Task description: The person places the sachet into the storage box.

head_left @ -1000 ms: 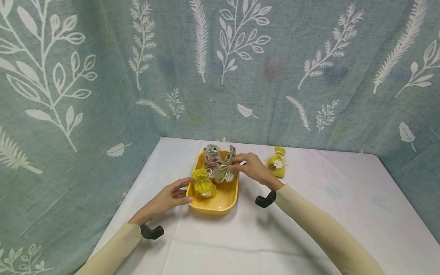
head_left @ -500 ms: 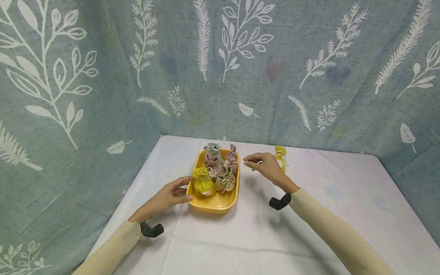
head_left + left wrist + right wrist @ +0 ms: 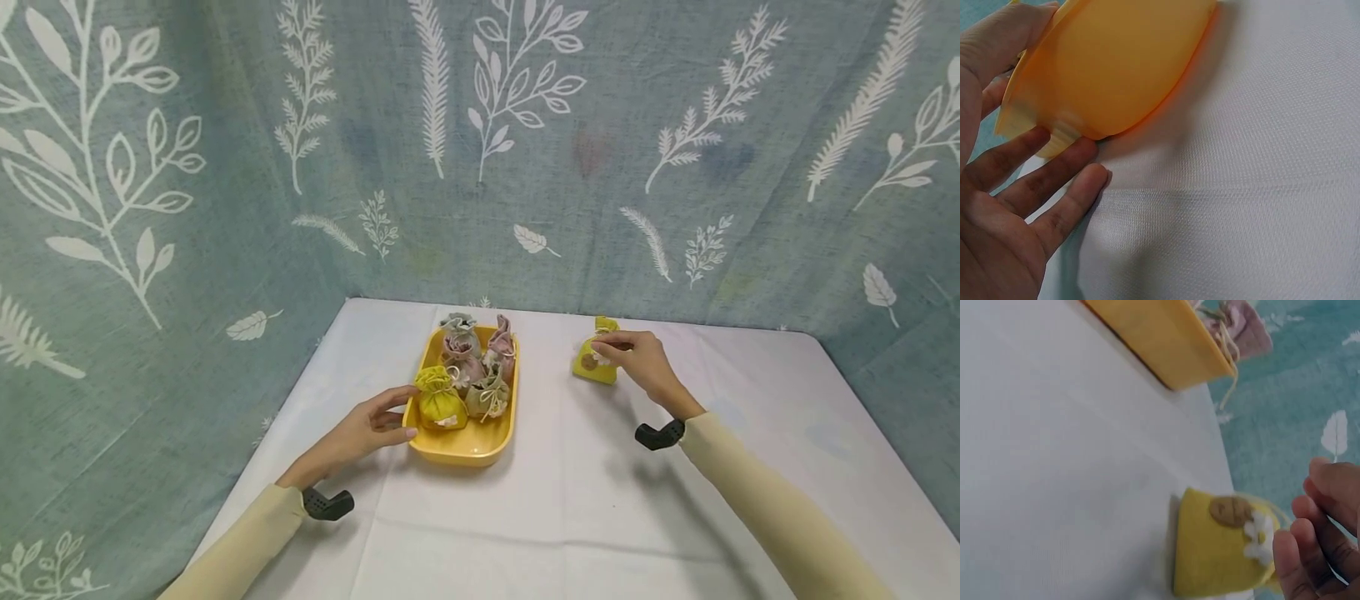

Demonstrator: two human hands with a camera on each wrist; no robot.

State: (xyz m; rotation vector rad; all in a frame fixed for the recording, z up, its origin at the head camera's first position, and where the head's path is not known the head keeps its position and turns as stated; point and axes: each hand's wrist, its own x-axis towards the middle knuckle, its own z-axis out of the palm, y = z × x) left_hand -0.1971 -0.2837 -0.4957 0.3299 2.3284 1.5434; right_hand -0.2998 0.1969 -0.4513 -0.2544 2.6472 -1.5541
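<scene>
A yellow-orange tray holds several small drawstring pouches. My left hand rests at its left side, the thumb and forefinger near the rim and the other fingers spread along the outer wall. To the right of the tray is a yellow pouch with a white flower and a brown round patch. My right hand reaches to its neck, bent fingers overlapping the top of the pouch and partly hiding the flower. In the right wrist view a gap shows between the upper and lower fingertips.
Inside the tray are a yellow pouch at the front left, an olive pouch at the front right, pink pouches and a grey one behind. A leaf-patterned curtain borders the white table at the back and sides.
My right hand has let go of the olive pouch, now lower at the tray's front right, and moved right to the yellow pouch outside. My left hand stays at the tray.
</scene>
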